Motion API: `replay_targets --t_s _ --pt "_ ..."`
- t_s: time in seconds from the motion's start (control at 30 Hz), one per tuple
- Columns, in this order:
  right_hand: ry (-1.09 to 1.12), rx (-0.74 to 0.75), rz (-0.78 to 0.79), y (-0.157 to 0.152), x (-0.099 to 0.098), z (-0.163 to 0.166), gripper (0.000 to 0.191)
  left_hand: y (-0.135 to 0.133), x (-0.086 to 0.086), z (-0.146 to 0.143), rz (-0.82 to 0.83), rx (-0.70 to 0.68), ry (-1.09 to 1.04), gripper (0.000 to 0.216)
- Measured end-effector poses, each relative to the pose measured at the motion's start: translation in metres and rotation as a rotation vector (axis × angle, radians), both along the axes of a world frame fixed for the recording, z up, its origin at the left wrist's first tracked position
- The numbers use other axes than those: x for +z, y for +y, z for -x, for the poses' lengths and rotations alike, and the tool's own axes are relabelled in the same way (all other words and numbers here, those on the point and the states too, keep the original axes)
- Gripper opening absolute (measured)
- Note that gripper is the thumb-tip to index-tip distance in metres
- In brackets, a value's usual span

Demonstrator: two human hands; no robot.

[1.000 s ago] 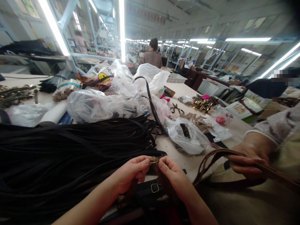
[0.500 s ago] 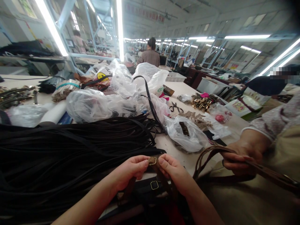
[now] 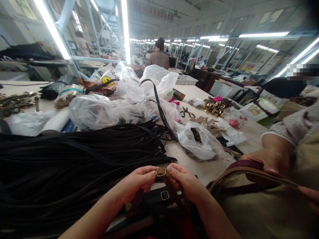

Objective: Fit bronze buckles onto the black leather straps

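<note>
Between my two hands a brown strap [image 3: 171, 191] runs through a small brass-coloured slide buckle [image 3: 161, 171]. My left hand [image 3: 142, 181] pinches the strap at the buckle's left side, thumb and fingers closed. On the other side my right hand [image 3: 180, 177] is closed on the same strap, its thumb close to the frame of the buckle. The strap's ends hang down below both hands. Under them a second square buckle [image 3: 164, 195] shows on a black strap. A thick heap of long black straps [image 3: 82, 166] lies just left of my hands.
At the right, a co-worker's hand [image 3: 276, 162] holds brown straps [image 3: 249, 171]. Clear plastic bags [image 3: 94, 111] are piled across the worktable [image 3: 179, 154]. Beyond lie pliers [image 3: 186, 113], a heap of brass buckles [image 3: 215, 108] and brown strap pieces [image 3: 206, 122].
My hands stay almost in place on the strap and buckle. The co-worker's hand at the right has shifted, and the brown straps there now spread in a wider curve.
</note>
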State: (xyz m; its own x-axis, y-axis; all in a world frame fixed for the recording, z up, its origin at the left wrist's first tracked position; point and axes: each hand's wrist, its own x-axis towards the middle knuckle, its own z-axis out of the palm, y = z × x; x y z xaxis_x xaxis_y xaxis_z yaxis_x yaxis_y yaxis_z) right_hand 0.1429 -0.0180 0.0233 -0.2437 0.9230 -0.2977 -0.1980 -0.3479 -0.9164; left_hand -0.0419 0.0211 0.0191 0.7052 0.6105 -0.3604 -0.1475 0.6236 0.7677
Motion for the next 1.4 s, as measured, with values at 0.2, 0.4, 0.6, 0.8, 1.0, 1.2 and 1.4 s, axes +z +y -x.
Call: replay_targets --t_s 0.2,0.4,0.6,0.8,1.0,1.2,1.4 --pt "-0.081 -0.017 -0.006 -0.003 -0.005 -0.003 0.035 -0.003 0.011 0.002 -0.034 0.019 0.076 0.032" --pt "-0.119 0.003 -0.014 -0.008 0.003 -0.004 0.037 -0.005 0.009 0.005 -0.09 0.024 0.114 0.043" --pt "-0.266 0.017 -0.149 -0.013 0.011 0.002 0.04 -0.008 0.013 0.003 -0.132 0.039 0.132 0.044" --pt "-0.31 0.023 -0.169 -0.017 0.008 0.006 0.031 -0.012 0.013 0.002 -0.157 -0.007 0.135 0.046" --pt "-0.298 0.066 -0.186 -0.017 0.01 0.012 0.027 -0.014 0.01 0.005 -0.126 0.01 0.1 0.044" --pt "-0.378 0.043 -0.216 -0.016 0.005 0.01 0.035 -0.007 0.002 0.006 -0.003 0.061 -0.022 0.044" --pt "-0.435 0.036 -0.23 -0.016 0.005 0.008 0.031 -0.006 0.002 0.004 0.09 0.097 -0.028 0.041"
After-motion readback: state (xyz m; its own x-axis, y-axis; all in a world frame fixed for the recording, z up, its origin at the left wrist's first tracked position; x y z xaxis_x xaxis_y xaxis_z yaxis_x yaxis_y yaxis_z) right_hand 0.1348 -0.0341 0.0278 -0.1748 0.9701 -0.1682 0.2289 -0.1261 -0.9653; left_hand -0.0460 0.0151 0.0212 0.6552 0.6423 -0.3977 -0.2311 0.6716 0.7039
